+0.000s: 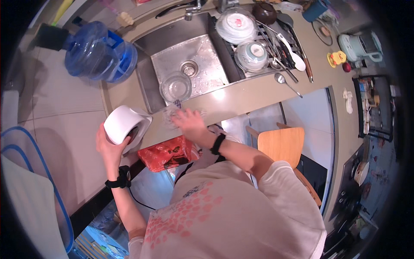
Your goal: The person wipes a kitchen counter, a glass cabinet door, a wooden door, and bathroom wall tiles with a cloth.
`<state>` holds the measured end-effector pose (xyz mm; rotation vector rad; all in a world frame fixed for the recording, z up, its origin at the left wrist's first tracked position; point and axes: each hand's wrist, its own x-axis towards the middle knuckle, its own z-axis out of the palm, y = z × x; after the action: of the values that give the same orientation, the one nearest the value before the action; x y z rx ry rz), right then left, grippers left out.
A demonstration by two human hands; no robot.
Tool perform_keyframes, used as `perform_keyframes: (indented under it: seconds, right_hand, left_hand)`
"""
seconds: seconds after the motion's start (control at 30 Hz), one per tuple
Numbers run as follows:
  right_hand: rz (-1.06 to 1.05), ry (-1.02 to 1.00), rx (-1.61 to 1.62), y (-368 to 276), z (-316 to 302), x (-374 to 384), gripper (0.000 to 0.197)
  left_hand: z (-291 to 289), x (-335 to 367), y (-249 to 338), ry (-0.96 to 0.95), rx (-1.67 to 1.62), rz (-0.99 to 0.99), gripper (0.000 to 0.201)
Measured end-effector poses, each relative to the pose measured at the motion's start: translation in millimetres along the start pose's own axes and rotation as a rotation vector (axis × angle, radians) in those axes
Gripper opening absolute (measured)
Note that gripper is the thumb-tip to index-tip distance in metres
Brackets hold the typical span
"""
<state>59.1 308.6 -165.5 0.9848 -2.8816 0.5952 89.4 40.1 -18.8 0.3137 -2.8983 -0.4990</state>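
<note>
one white bowl, one clear glass bowl in the sink, two upturned dishes on the rack, one blue water jug. the left hand grips the white bowl from below, at the surface edge; it is tilted on its side, smooth and round. the right hand lies flat with fingers spread on a crumpled clear wrapper, just right of the bowl.

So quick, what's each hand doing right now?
Left hand: closed around a white bowl.
Right hand: open, flat on a clear wrapper on the counter.
</note>
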Motion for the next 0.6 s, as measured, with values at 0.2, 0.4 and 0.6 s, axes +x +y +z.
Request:
perform_keyframes:
  seconds: [0.2, 0.4, 0.6]
  right_hand:
    - [0.476, 0.053, -0.293, 140, -62, -76, 0.043]
    - [0.804, 0.144, -0.396, 169, -74, -89, 0.039]
    - [0.464, 0.044, -0.252, 70, -8, -35, 0.042]
  left_hand:
    - [-1, -5, -6, 0.047, -0.046, -0.016, 0.086]
    - [0, -9, -13, -0.038, -0.096, -0.083, 0.095]
    - [7, -13, -18, -0.037, -0.044, -0.048, 0.101]
